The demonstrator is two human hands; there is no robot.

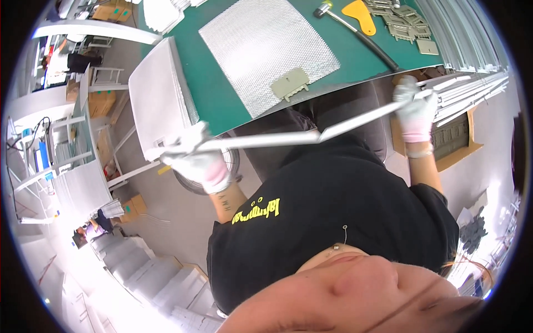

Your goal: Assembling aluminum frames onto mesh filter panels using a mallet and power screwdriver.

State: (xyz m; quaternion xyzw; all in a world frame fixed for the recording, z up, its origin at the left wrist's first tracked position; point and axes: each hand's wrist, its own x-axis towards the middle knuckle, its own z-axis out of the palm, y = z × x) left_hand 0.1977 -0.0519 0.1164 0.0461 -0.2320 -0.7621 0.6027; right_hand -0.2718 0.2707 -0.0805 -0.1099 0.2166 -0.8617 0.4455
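A long white metal strip point(261, 142) spans the space in front of my body, bent or notched near its middle. My left hand point(197, 155), in a white glove with a pink cuff, is closed round its left end. Higher up at the right, my right hand point(415, 108), gloved the same way, grips the other end. Just beyond the strip, a silvery mesh sheet point(261, 44) lies on the green tabletop point(208, 89). A beige plastic bracket point(290, 84) rests on the mesh's near edge.
A mallet point(361, 39), a yellow scraper point(361, 15) and a pile of beige plastic parts point(402, 22) lie at the table's far right. White strips point(469, 91) jut out beside my right hand, above a cardboard box point(458, 158). Stacked white sheets point(158, 91) overhang the left edge.
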